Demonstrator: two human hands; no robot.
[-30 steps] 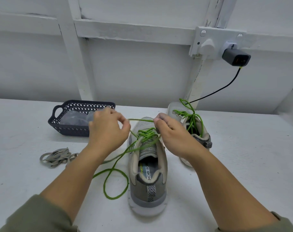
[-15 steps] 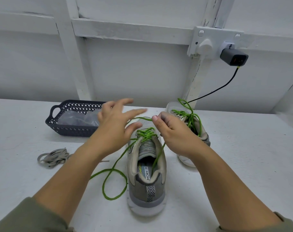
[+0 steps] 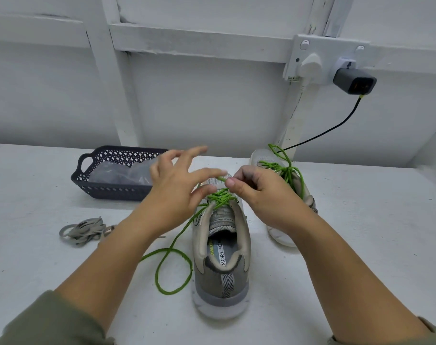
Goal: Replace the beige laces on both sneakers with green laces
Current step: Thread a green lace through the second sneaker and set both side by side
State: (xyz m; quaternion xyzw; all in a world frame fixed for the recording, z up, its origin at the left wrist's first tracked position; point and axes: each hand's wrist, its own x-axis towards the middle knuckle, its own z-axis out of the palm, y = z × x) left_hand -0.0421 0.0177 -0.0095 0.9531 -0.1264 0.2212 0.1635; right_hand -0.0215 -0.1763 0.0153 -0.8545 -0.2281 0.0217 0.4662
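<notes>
Count on the tabletop [image 3: 361, 245]: two sneakers, two green laces, one beige lace bundle [image 3: 83, 231], one dark basket [image 3: 107, 189].
The near sneaker [image 3: 222, 257] stands at centre, heel toward the viewer, and the far sneaker [image 3: 279, 237] is at its 2 o'clock, threaded with the second green lace [image 3: 286, 168]. The right hand [image 3: 264, 195] has its grip pinched on the first green lace [image 3: 172, 265] over the near sneaker's forward eyelets. The left hand [image 3: 174, 192] has its grip spread wide and holds nothing. The lace's free length loops at 8 o'clock. The bundle is at 9 o'clock and the basket at 10 o'clock.
</notes>
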